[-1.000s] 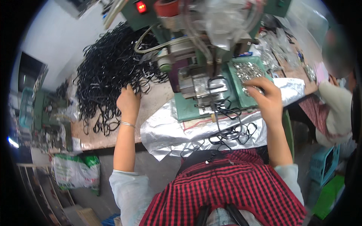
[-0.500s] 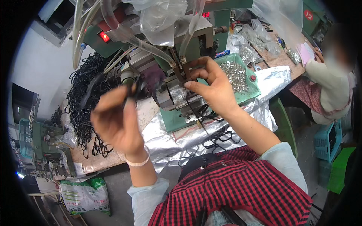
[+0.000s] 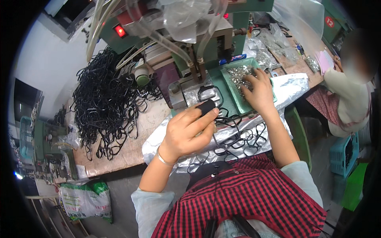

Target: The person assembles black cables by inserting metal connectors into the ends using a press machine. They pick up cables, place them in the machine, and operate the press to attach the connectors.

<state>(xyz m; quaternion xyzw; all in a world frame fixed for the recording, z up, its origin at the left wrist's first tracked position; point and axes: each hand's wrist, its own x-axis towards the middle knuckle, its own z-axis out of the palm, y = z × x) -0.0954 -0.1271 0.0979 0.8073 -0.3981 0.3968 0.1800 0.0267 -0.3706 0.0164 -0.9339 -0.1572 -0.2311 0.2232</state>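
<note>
My left hand is in front of the machine's metal block, its thumb and fingers closed on a black cord loop. A black sleeve-like covering is at the index fingertip. My right hand reaches into a green tray, fingers bent and apart from the thumb, over small shiny metal pieces. Whether a piece is between its fingertips is too small to tell. More black loops lie on silver foil near my apron.
A large heap of black loops lies left of the green machine, which has a lit red switch and clear tubes. Plastic bags lie at the back right. Another person sits on the right.
My left hand has moved right from beside the heap to the front of the machine, with a black loop in it. My right hand has left the machine and gone into the tray.
</note>
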